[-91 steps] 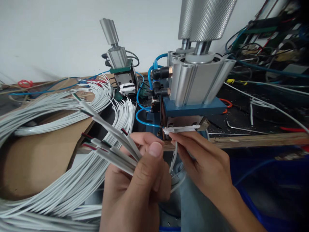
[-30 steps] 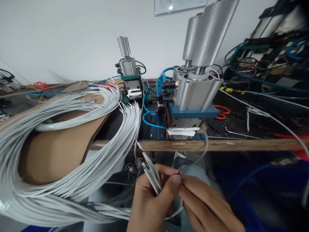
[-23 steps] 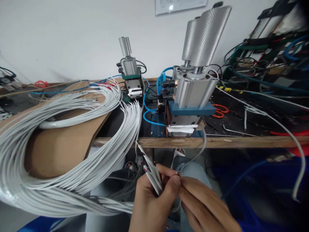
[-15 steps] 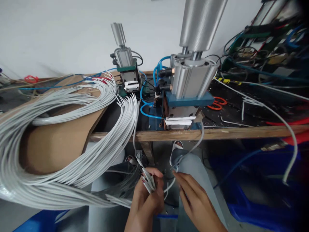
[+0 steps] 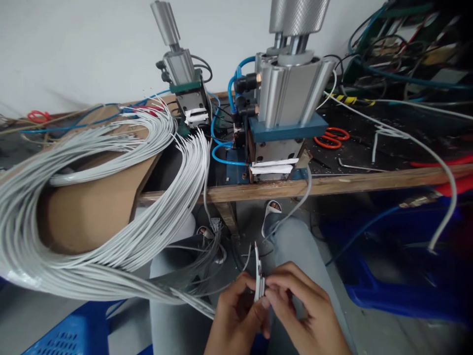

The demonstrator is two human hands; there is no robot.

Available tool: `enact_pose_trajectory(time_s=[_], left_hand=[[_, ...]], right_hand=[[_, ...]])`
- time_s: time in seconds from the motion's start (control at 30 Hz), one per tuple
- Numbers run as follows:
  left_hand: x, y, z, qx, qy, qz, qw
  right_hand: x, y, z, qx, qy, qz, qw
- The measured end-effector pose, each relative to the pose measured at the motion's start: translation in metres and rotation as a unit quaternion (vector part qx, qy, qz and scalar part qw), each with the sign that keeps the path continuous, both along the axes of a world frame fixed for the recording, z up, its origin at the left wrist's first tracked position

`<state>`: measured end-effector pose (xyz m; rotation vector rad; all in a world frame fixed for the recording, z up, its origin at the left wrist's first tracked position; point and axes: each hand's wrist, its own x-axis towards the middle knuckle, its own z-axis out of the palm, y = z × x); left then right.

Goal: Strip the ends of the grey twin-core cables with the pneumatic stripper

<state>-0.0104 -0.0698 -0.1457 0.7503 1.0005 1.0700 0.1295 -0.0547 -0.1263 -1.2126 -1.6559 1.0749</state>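
Cool, diffuse light of middling brightness, its source out of view, falls fairly evenly on the fingers (image 5: 283, 282) and the pale wall (image 5: 92, 44) beyond them, where a faint soft shadow shows far to their left. Small highlights catch the metal cylinders (image 5: 291, 93) above the fingers and the clear wrap (image 5: 22, 277) well off to their left, while the upper right corner sinks into near black (quite a murky patch). Wide-angle stretching pulls at the outer edges, and fine detail looks slightly soft around the fingertips.
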Motion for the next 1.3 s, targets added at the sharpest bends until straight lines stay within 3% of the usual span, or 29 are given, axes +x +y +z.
enact_pose_trajectory(time_s=[0.23, 0.33, 0.47, 0.53, 0.6, 0.67, 0.8, 0.97, 1.1, 1.3], left_hand=[[-0.003, 0.0, 0.002, 0.002, -0.008, -0.004, 1.0], [-0.001, 0.002, 0.006, 0.0, -0.007, -0.001, 1.0], [-0.002, 0.009, 0.015, 0.015, 0.009, 0.093, 0.995], [-0.003, 0.013, 0.02, 0.003, -0.013, 0.15, 0.989], [-0.004, 0.015, 0.026, -0.027, -0.007, 0.163, 0.986], [-0.002, 0.016, 0.031, -0.021, 0.068, 0.147, 0.987], [0.004, 0.017, 0.038, 0.071, 0.205, 0.118, 0.969], [0.006, 0.021, 0.041, 0.049, 0.158, 0.12, 0.979], [0.006, 0.022, 0.045, 0.028, 0.107, 0.122, 0.986], [0.004, 0.026, 0.044, 0.099, 0.23, 0.119, 0.961]], right_hand=[[-0.005, 0.011, -0.001, -0.132, 0.127, 0.036, 0.982], [-0.009, 0.004, -0.005, -0.137, 0.165, 0.004, 0.977], [-0.019, 0.0, -0.016, -0.094, 0.308, -0.093, 0.942], [-0.021, 0.001, -0.021, -0.111, 0.372, -0.089, 0.917], [-0.021, 0.001, -0.024, -0.17, 0.39, -0.049, 0.904], [-0.02, 0.0, -0.024, -0.217, 0.379, -0.018, 0.9], [-0.015, -0.003, -0.021, -0.221, 0.305, -0.004, 0.926], [-0.008, -0.002, -0.02, -0.223, 0.234, 0.039, 0.946], [-0.006, -0.004, -0.024, -0.209, 0.202, 0.025, 0.956], [-0.008, -0.003, -0.011, -0.189, 0.124, -0.001, 0.974]])
